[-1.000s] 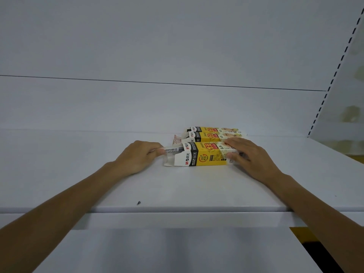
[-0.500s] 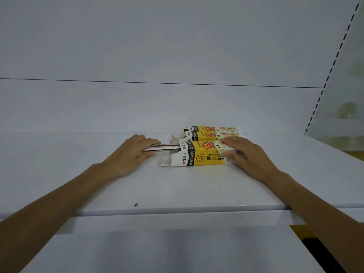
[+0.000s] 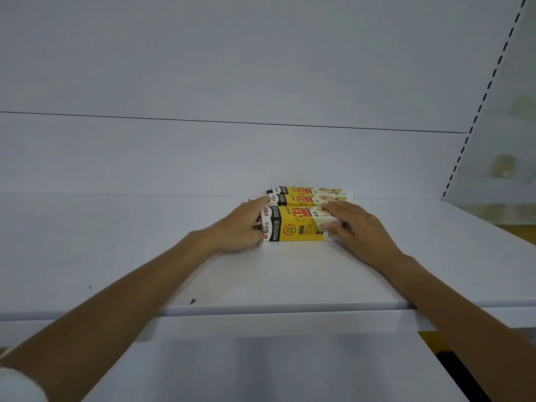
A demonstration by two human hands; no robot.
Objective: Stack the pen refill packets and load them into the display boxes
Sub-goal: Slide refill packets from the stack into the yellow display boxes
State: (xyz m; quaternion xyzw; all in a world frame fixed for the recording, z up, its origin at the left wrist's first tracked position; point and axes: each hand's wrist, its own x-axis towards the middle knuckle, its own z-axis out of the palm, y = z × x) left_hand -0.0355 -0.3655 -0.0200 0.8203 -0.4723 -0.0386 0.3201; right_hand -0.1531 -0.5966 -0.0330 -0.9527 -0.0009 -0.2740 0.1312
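Closest to me on the screen is a lower white shelf [image 3: 261, 369]. Both bare forearms pass above it and reach onto the white shelf [image 3: 290, 274] one level up. A small dark speck [image 3: 193, 300] lies near that shelf's front edge, left of centre.

Further in, both hands meet the nearest box [image 3: 293, 224]. It is a yellow carton with a black and white band at its left end, and it lies on its long side across the shelf. The left hand [image 3: 237, 230] is flat, with its fingers straight and pressed against the box's left end. The index finger reaches up past the top corner. The right hand [image 3: 359, 230] grips the right end, with the fingers laid over the top and the thumb against the front face.

I cannot see the packets themselves. Only a dark sliver shows between the left fingers and the box end, and I cannot tell what it is.

Just behind the nearest box lies a second box [image 3: 301, 200] with the same print, and behind that a third box [image 3: 304, 189]. All three lie parallel in a row running toward the back panel [image 3: 232, 158], which a thin horizontal seam crosses. At the far right a slotted upright [image 3: 480, 103] rises at a slant, and everything past it is blurred.
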